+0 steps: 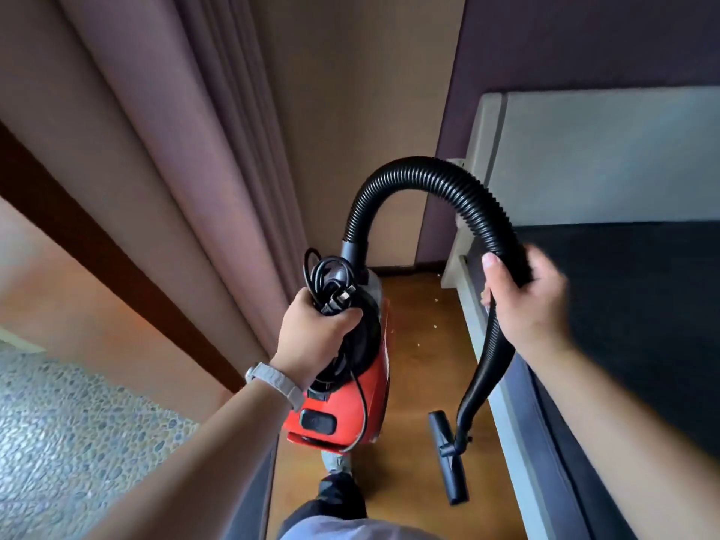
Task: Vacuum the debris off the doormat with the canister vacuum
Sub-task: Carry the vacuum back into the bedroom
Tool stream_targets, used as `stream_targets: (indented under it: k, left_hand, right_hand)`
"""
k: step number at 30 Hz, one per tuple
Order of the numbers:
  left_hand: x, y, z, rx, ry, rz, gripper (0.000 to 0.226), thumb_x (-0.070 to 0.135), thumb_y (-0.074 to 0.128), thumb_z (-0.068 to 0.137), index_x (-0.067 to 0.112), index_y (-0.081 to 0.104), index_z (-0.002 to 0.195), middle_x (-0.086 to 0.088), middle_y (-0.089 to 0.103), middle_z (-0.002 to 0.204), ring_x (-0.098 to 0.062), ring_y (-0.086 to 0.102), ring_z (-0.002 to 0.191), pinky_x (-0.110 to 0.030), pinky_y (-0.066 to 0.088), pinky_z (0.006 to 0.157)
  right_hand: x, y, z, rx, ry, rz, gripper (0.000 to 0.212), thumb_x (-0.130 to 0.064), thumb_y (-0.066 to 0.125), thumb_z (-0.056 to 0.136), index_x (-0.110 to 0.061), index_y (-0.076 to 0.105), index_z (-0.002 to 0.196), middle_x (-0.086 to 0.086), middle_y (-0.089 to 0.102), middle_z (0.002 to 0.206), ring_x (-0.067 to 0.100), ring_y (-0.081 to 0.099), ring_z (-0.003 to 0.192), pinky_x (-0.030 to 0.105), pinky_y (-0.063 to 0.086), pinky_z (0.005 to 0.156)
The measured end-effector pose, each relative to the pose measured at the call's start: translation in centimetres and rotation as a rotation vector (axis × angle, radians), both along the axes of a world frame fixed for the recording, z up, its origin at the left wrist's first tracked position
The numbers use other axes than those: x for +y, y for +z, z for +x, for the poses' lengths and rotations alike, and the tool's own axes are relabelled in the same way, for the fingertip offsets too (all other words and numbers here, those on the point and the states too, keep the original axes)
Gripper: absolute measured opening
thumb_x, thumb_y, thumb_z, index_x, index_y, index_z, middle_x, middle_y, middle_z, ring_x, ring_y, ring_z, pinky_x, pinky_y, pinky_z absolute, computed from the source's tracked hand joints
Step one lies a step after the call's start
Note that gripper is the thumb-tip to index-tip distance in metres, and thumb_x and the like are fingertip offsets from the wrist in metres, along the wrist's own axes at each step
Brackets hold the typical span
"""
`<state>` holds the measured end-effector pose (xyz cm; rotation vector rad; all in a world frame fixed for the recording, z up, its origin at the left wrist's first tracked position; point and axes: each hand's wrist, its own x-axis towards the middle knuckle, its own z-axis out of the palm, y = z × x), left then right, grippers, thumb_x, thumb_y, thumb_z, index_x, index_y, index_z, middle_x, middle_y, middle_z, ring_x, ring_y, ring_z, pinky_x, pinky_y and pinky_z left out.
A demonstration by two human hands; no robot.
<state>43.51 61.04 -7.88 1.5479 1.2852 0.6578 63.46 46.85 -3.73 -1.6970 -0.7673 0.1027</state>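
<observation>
Carrying the red canister vacuum, apparently lifted clear of the wooden floor, the left hand has its fingers clenched round the top of the body and the coiled cord. The right hand grasps the black hose just past its arch. Below that grip the hose drops to the brush nozzle, low by the floor, long bar running roughly toward and away from the person, so the right hand is placed to steer it. No doormat is identifiable, and pale crumbs lie ahead of the nozzle.
</observation>
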Motion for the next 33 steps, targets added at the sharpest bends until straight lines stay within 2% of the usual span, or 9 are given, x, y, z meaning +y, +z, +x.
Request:
stream_targets:
  k: [7, 9, 12, 17, 19, 22, 26, 28, 33]
  left_hand:
    - [11.4, -3.9, 9.6, -0.018, -0.159, -0.085, 0.036, 0.025, 0.084, 0.07, 0.019, 0.067, 0.101, 0.007, 0.073, 0.088, -0.008, 0.069, 0.082, -0.016, 0.048, 0.064]
    - [14.6, -4.2, 12.4, -0.023, -0.207, -0.124, 0.037, 0.025, 0.084, 0.071, 0.02, 0.066, 0.103, 0.008, 0.072, 0.09, -0.003, 0.066, 0.08, -0.009, 0.044, 0.057]
    - [19.7, -4.8, 16.6, -0.027, -0.281, -0.154, 0.039, 0.023, 0.082, 0.076, 0.019, 0.063, 0.109, 0.013, 0.067, 0.09, 0.004, 0.059, 0.076, -0.005, 0.04, 0.055]
    - [24.6, -4.9, 22.0, -0.025, -0.363, -0.115, 0.052, 0.021, 0.082, 0.077, 0.021, 0.061, 0.124, 0.008, 0.068, 0.106, -0.013, 0.063, 0.097, -0.018, 0.044, 0.075]
    - [26.5, -5.3, 24.1, -0.032, -0.387, -0.125, 0.05, 0.02, 0.082, 0.075, 0.022, 0.062, 0.12, 0.009, 0.07, 0.104, -0.013, 0.065, 0.098, -0.019, 0.048, 0.077]
    - [28.8, -6.0, 27.2, -0.012, -0.392, -0.143, 0.06, 0.036, 0.077, 0.061, 0.026, 0.064, 0.119, 0.007, 0.073, 0.103, -0.014, 0.069, 0.097, -0.034, 0.057, 0.084]
    - [30.6, -8.2, 31.3, 0.052, -0.36, -0.147, 0.043, 0.021, 0.08, 0.076, 0.021, 0.063, 0.115, 0.005, 0.072, 0.097, -0.011, 0.068, 0.089, -0.021, 0.05, 0.066]
    - [31.4, -9.2, 33.5, 0.069, -0.308, -0.155, 0.04, 0.017, 0.08, 0.079, 0.022, 0.063, 0.115, 0.007, 0.07, 0.098, -0.009, 0.066, 0.09, -0.019, 0.047, 0.067]
    - [31.6, -10.7, 39.4, 0.149, -0.177, -0.152, 0.055, 0.033, 0.079, 0.072, 0.022, 0.059, 0.122, 0.003, 0.069, 0.112, -0.017, 0.065, 0.105, -0.04, 0.053, 0.094]
  right_hand:
    - [8.5, -0.8, 7.5, -0.069, -0.133, -0.145, 0.013, -0.055, 0.059, 0.078, -0.043, 0.061, 0.081, -0.002, 0.064, 0.061, 0.021, 0.066, 0.06, 0.027, 0.05, 0.053]
    - [11.0, -0.4, 9.6, -0.046, -0.163, -0.18, 0.006, -0.047, 0.064, 0.082, -0.042, 0.062, 0.081, 0.0, 0.064, 0.06, 0.021, 0.065, 0.057, 0.023, 0.049, 0.05]
    - [14.5, -0.1, 12.9, -0.032, -0.19, -0.212, 0.018, -0.028, 0.069, 0.09, -0.042, 0.063, 0.08, -0.002, 0.065, 0.063, 0.018, 0.064, 0.055, 0.017, 0.046, 0.047]
    - [18.4, -0.5, 17.0, 0.014, -0.222, -0.205, 0.014, -0.028, 0.068, 0.09, -0.041, 0.062, 0.088, -0.014, 0.065, 0.063, 0.008, 0.062, 0.058, 0.015, 0.046, 0.051]
    - [19.9, -0.7, 19.1, 0.043, -0.241, -0.205, 0.014, -0.03, 0.068, 0.089, -0.042, 0.061, 0.086, -0.01, 0.066, 0.064, 0.007, 0.062, 0.059, 0.016, 0.045, 0.054]
    - [22.2, -1.4, 22.4, 0.063, -0.25, -0.22, 0.018, -0.029, 0.068, 0.09, -0.043, 0.059, 0.085, -0.003, 0.065, 0.066, 0.006, 0.061, 0.056, 0.011, 0.044, 0.051]
    - [25.0, -3.9, 27.5, 0.14, -0.205, -0.215, 0.016, -0.027, 0.068, 0.089, -0.04, 0.059, 0.084, -0.004, 0.065, 0.067, 0.01, 0.064, 0.059, 0.022, 0.049, 0.056]
    - [26.7, -5.5, 30.5, 0.197, -0.161, -0.21, 0.011, -0.026, 0.067, 0.09, -0.033, 0.061, 0.084, -0.001, 0.064, 0.063, 0.012, 0.062, 0.055, 0.026, 0.05, 0.054]
    - [30.5, -9.1, 38.4, 0.308, 0.003, -0.219, 0.007, -0.021, 0.066, 0.091, -0.023, 0.064, 0.097, 0.006, 0.064, 0.066, 0.01, 0.06, 0.051, 0.02, 0.047, 0.045]
